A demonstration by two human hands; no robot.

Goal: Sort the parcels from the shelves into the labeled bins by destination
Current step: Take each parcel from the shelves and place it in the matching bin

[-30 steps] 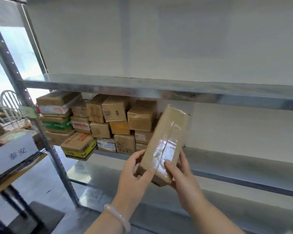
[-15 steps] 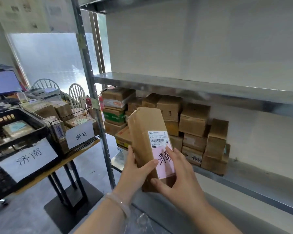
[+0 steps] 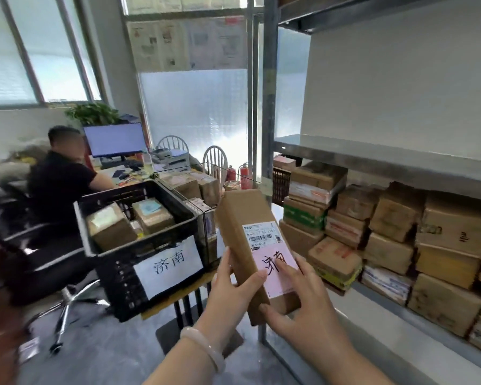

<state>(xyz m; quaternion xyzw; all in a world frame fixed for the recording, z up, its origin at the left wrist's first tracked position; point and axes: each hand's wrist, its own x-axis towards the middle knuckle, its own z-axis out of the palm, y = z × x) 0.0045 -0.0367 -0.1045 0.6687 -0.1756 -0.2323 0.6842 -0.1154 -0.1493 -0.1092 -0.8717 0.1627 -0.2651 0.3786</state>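
Observation:
I hold a long brown cardboard parcel upright at centre, its barcode label and pink slip with handwritten characters facing me. My left hand grips its left lower side, thumb across the front. On the parcel's lower right, my right hand holds it with a finger over the pink slip. To the left stands a black crate with a white label showing the same characters; it holds several parcels. Behind it a wire bin also holds parcels. Several stacked parcels fill the metal shelf on the right.
A person in black sits at a desk with a monitor at the left, on a swivel chair. The bins rest on a narrow wooden table with black legs. A shelf upright stands just behind the parcel.
My view has swung left from the shelf toward the bins. The parcel has been turned so its label faces me and stays in both hands, now nearer the black crate.

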